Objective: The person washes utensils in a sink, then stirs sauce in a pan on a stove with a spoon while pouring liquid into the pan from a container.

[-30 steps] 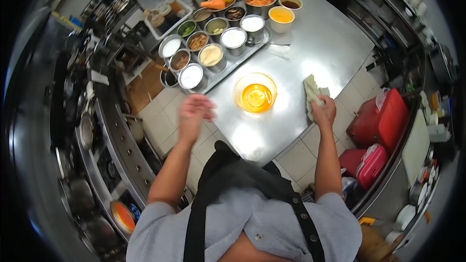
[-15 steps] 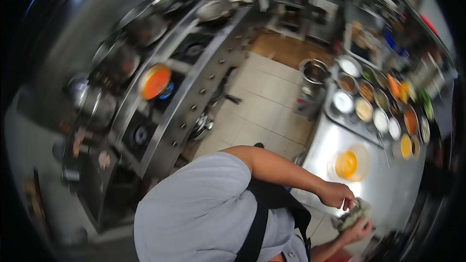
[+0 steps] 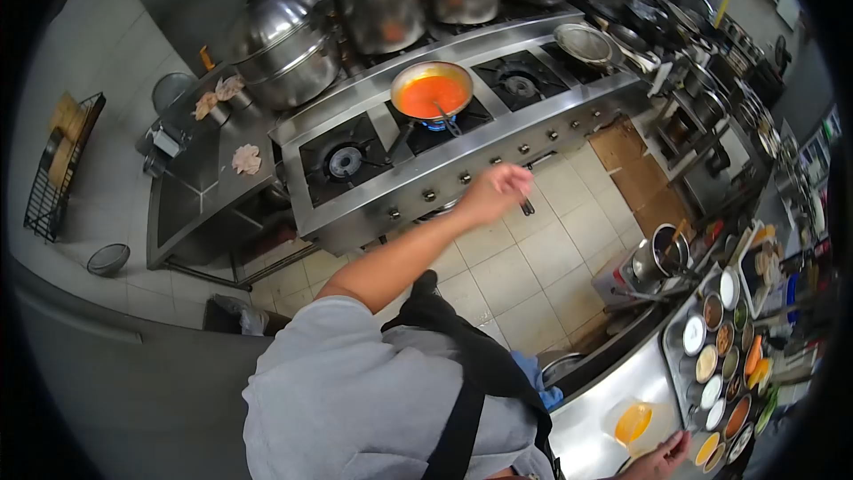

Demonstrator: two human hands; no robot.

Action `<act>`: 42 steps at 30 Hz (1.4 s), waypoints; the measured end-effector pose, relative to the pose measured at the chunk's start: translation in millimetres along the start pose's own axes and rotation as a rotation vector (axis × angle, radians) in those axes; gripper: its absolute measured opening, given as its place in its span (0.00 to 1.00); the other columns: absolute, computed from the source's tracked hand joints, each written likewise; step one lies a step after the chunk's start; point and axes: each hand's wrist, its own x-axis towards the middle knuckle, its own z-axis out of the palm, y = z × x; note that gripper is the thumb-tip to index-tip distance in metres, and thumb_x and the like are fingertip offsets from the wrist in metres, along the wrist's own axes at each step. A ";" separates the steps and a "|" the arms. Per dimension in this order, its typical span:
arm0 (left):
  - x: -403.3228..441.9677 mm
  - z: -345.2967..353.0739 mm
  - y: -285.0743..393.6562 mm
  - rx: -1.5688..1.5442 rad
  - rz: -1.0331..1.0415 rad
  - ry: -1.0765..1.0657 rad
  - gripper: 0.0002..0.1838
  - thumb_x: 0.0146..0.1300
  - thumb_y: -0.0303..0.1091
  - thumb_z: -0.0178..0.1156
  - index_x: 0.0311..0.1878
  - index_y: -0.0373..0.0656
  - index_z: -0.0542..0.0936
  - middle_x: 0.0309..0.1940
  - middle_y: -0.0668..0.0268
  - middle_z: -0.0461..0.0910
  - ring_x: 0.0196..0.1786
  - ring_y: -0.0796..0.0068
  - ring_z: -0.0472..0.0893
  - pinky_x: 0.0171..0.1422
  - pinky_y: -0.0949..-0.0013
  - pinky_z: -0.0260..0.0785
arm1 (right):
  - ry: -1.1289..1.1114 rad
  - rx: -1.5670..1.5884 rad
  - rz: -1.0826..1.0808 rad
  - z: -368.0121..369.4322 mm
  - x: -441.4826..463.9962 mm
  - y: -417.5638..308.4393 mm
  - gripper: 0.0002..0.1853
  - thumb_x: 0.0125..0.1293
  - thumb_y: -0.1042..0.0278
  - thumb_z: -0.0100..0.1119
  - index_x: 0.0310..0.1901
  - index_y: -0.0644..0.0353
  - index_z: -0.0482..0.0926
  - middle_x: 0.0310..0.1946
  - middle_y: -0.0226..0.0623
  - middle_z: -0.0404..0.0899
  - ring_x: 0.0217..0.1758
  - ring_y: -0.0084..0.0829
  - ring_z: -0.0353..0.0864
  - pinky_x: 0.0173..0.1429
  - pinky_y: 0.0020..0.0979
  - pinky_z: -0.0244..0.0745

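My left hand (image 3: 499, 193) is over the floor in front of the stove, fingers loosely bent and apart, with nothing visible in it. Beyond it a pan of orange-red sauce (image 3: 426, 96) sits on a burner with a blue flame beneath, a utensil resting in it. My right hand (image 3: 662, 460) is at the lower right over the steel table (image 3: 582, 431), partly cut off by the frame edge, fingers apart and no cloth visible in it. Close by is a clear bowl of yellow-orange liquid (image 3: 633, 424).
A tray (image 3: 673, 364) of small ingredient containers stands at the right. Large pots (image 3: 378, 13) line the stove's back, with a strainer (image 3: 584, 43) farther right. A dark pot (image 3: 668, 249) stands near the table. Left of the stove is a steel counter (image 3: 191, 191).
The view has swung left from the table to the stove. My left hand has moved away from the cloth and my right hand. The cloth is no longer visible.
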 end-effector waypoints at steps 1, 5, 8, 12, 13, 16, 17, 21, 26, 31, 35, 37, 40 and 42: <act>6.7 -31.9 4.5 -0.011 -0.044 0.119 0.15 0.59 0.30 0.58 0.50 0.40 0.74 0.39 0.67 0.80 0.37 0.80 0.79 0.38 0.75 0.71 | -0.111 0.027 -0.024 20.0 -5.9 -6.9 0.19 0.67 0.61 0.52 0.54 0.65 0.72 0.43 0.39 0.77 0.40 0.28 0.75 0.45 0.27 0.71; 13.3 -173.2 40.1 -0.004 0.193 0.443 0.10 0.62 0.38 0.59 0.40 0.41 0.79 0.32 0.70 0.80 0.34 0.84 0.77 0.36 0.78 0.70 | -0.633 0.356 0.117 113.2 -70.1 -81.1 0.13 0.65 0.64 0.54 0.47 0.64 0.75 0.32 0.30 0.75 0.30 0.18 0.71 0.32 0.18 0.66; 17.3 -297.0 56.9 0.140 0.378 0.661 0.06 0.60 0.28 0.55 0.33 0.37 0.79 0.32 0.68 0.80 0.29 0.86 0.71 0.36 0.80 0.64 | -0.954 0.488 0.147 175.0 -134.9 -154.0 0.12 0.63 0.65 0.58 0.43 0.63 0.75 0.26 0.27 0.73 0.26 0.16 0.70 0.29 0.18 0.65; 41.5 -459.0 88.4 0.304 0.454 0.839 0.11 0.58 0.26 0.54 0.43 0.36 0.79 0.35 0.67 0.81 0.35 0.83 0.74 0.42 0.76 0.67 | -1.268 0.400 0.330 283.5 -207.9 -182.6 0.14 0.62 0.59 0.60 0.40 0.62 0.76 0.26 0.32 0.77 0.24 0.20 0.74 0.27 0.21 0.69; 50.3 -495.9 95.2 0.376 0.501 0.888 0.13 0.58 0.26 0.55 0.46 0.37 0.79 0.35 0.67 0.81 0.36 0.83 0.75 0.43 0.76 0.68 | -1.330 0.359 0.427 308.4 -225.0 -178.2 0.14 0.63 0.58 0.59 0.39 0.61 0.76 0.26 0.33 0.78 0.24 0.21 0.75 0.27 0.21 0.69; 68.0 -597.4 133.0 0.601 0.415 0.987 0.14 0.55 0.29 0.59 0.45 0.37 0.81 0.31 0.66 0.81 0.31 0.82 0.76 0.40 0.77 0.69 | -1.452 0.199 0.392 357.3 -270.9 -147.9 0.09 0.61 0.65 0.56 0.36 0.62 0.76 0.22 0.35 0.76 0.19 0.24 0.74 0.23 0.27 0.71; 74.4 -626.5 145.7 0.649 0.395 1.019 0.14 0.54 0.31 0.60 0.44 0.37 0.81 0.30 0.65 0.81 0.30 0.81 0.77 0.39 0.76 0.69 | -1.524 0.048 0.221 363.9 -280.1 -145.6 0.09 0.61 0.65 0.55 0.35 0.62 0.76 0.21 0.35 0.76 0.18 0.25 0.74 0.21 0.28 0.71; 121.7 -778.1 169.8 0.925 0.256 1.156 0.21 0.52 0.44 0.63 0.43 0.37 0.81 0.36 0.57 0.82 0.39 0.66 0.82 0.45 0.68 0.72 | -1.521 -0.211 0.265 380.6 -304.6 -102.8 0.08 0.61 0.66 0.53 0.34 0.63 0.76 0.20 0.36 0.76 0.18 0.26 0.74 0.20 0.29 0.71; 157.3 -850.2 190.5 1.305 -0.137 1.159 0.29 0.50 0.55 0.63 0.44 0.37 0.81 0.44 0.53 0.80 0.47 0.57 0.80 0.51 0.62 0.71 | -1.474 -0.270 0.479 404.9 -330.5 -89.5 0.09 0.60 0.68 0.52 0.32 0.64 0.77 0.19 0.37 0.76 0.18 0.28 0.75 0.20 0.30 0.71; 177.2 -856.8 207.1 1.374 -0.494 0.958 0.32 0.48 0.59 0.61 0.46 0.40 0.81 0.47 0.55 0.79 0.51 0.58 0.78 0.54 0.60 0.69 | -1.460 -0.244 0.532 429.8 -347.9 -89.9 0.09 0.60 0.69 0.50 0.31 0.65 0.77 0.18 0.37 0.76 0.17 0.29 0.75 0.19 0.31 0.70; 174.6 -847.7 215.3 1.348 -0.518 0.966 0.34 0.47 0.62 0.59 0.47 0.41 0.81 0.48 0.56 0.79 0.51 0.60 0.78 0.55 0.59 0.68 | -1.446 -0.160 0.537 452.7 -358.7 -96.4 0.10 0.59 0.70 0.49 0.29 0.66 0.78 0.17 0.38 0.75 0.17 0.31 0.76 0.19 0.31 0.70; 172.0 -864.7 210.1 1.293 -0.469 1.001 0.35 0.46 0.62 0.58 0.47 0.41 0.81 0.48 0.55 0.79 0.52 0.60 0.78 0.56 0.59 0.68 | -1.392 -0.155 0.348 452.8 -359.4 -118.7 0.10 0.59 0.70 0.49 0.28 0.66 0.78 0.16 0.37 0.75 0.18 0.31 0.77 0.18 0.31 0.69; 159.4 -903.4 220.4 1.209 -0.384 1.025 0.37 0.46 0.63 0.58 0.49 0.39 0.80 0.50 0.54 0.78 0.54 0.58 0.77 0.58 0.60 0.66 | -1.338 -0.171 0.437 451.2 -346.4 -148.6 0.12 0.60 0.66 0.53 0.40 0.67 0.76 0.20 0.37 0.76 0.18 0.27 0.76 0.18 0.29 0.72; 144.1 -940.0 232.5 1.180 -0.362 1.009 0.41 0.46 0.67 0.56 0.50 0.37 0.78 0.52 0.53 0.77 0.56 0.56 0.75 0.60 0.60 0.64 | -1.278 -0.169 0.412 445.0 -341.5 -156.4 0.11 0.60 0.66 0.53 0.37 0.67 0.77 0.19 0.36 0.75 0.17 0.26 0.75 0.18 0.29 0.71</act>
